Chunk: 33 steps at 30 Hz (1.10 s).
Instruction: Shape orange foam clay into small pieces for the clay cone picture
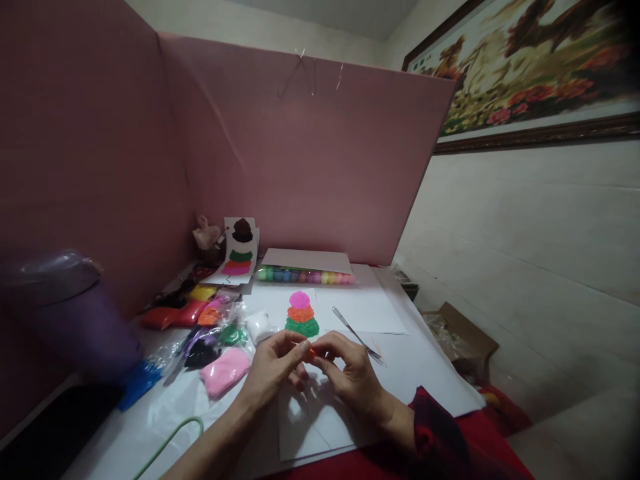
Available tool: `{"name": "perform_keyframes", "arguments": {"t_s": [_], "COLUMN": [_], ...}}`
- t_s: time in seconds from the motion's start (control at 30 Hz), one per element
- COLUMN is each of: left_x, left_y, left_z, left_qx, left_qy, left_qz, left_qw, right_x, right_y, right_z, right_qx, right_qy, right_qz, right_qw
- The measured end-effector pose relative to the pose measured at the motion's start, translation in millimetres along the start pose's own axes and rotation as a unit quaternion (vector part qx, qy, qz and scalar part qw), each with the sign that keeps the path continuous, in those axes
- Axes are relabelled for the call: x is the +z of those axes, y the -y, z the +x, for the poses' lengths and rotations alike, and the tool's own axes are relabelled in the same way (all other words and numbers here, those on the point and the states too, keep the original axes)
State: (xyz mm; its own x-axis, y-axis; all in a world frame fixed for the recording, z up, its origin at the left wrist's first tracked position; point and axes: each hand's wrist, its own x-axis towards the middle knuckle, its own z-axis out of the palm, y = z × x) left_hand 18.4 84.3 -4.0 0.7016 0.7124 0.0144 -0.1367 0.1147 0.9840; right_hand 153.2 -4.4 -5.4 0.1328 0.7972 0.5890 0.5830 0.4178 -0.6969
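Note:
My left hand [278, 363] and my right hand [350, 373] meet over the white paper on the table. Between their closed fingertips is a small piece of orange modelling clay [311, 354], partly covered by the fingers. Just beyond the hands lies a stack of textured clay shapes, with a pink round [300, 300] on top, an orange band [301, 313] in the middle and a wider green layer [302, 327] below. A metal fork [356, 333] rests to the right of the stack, tines toward me.
Left of the hands lie several clay bags, including a pink bag [225, 372] and a white bag [258, 327]. Behind stands a card with a coloured pattern [238, 257] beside a row of coloured pots [305, 275]. A purple container [75, 320] stands far left; pink panels enclose the back.

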Motion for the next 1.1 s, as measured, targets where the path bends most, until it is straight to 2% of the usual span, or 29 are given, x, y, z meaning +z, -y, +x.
{"name": "perform_keyframes", "arguments": {"t_s": [0.17,0.4,0.57,0.7,0.87,0.97,1.1], "left_x": [-1.8,-2.2,-1.5,0.7,1.0,-1.2,-4.3], "left_y": [2.1,3.6,1.4,-1.6,-3.9,-3.7,-0.8], "left_z": [1.7,0.9,0.5,1.0,1.4,1.0,0.3], "left_qx": [0.001,-0.025,-0.013,0.005,0.008,0.005,0.015], "left_qy": [0.021,0.022,0.019,0.01,-0.058,-0.065,-0.015], "left_qz": [0.005,0.012,0.009,0.0,-0.035,-0.076,-0.049], "left_qw": [1.0,0.999,1.0,1.0,0.998,0.995,0.999], "right_x": [-0.1,0.2,-0.3,1.3,4.4,4.7,5.1], "right_y": [-0.9,-7.6,-5.3,-3.0,-9.3,-11.1,-9.2], "right_z": [-0.9,-2.0,-2.0,-0.7,4.8,8.0,8.3], "right_qx": [-0.004,-0.015,-0.002,0.067,0.185,0.195,0.175], "right_qy": [0.012,0.018,0.042,0.036,-0.038,-0.068,-0.056], "right_qz": [-0.003,-0.027,-0.025,0.069,0.268,0.302,0.298], "right_qw": [1.0,0.999,0.999,0.995,0.945,0.931,0.937]}}
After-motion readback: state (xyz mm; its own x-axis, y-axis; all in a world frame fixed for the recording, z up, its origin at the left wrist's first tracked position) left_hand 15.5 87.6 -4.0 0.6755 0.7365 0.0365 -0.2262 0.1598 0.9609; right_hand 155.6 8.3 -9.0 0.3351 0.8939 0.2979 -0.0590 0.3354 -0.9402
